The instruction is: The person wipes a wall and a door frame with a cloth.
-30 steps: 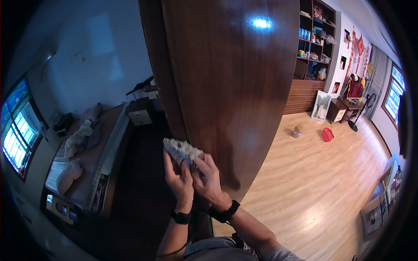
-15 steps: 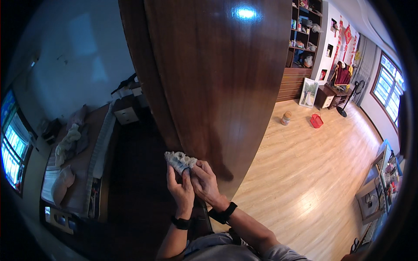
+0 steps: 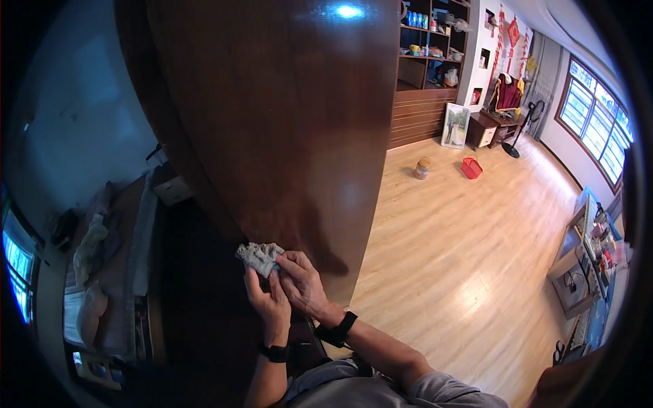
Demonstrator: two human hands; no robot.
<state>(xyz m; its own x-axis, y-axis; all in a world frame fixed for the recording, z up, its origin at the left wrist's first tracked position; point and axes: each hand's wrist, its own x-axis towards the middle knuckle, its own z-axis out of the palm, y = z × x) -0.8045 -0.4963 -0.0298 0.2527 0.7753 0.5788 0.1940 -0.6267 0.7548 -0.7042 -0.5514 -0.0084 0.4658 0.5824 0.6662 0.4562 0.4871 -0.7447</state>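
Left grip [image 3: 273,304], right grip [image 3: 305,288], pale cloth [image 3: 260,258] at fingertips [image 3: 283,261]

No txt, nos. or labels legible here.

Crumpled cloth [image 3: 260,258], greyish white: held jointly in the left-hand grip [image 3: 270,299] and the right-hand grip [image 3: 304,284], before a dark brown wooden panel [image 3: 286,122]. Black wristband [image 3: 338,330]: one worn at each wrist. Pale wooden floor [image 3: 462,251]: toward its far edge, a jar [image 3: 422,168] with tan top and, near its right, a red basket [image 3: 471,167] are placed; a framed picture [image 3: 455,126] is stood upright at that edge; a standing fan [image 3: 536,111] is set near the far right corner. Bed [image 3: 117,272], dimly lit: a pillow [image 3: 94,309] is laid toward its near end.
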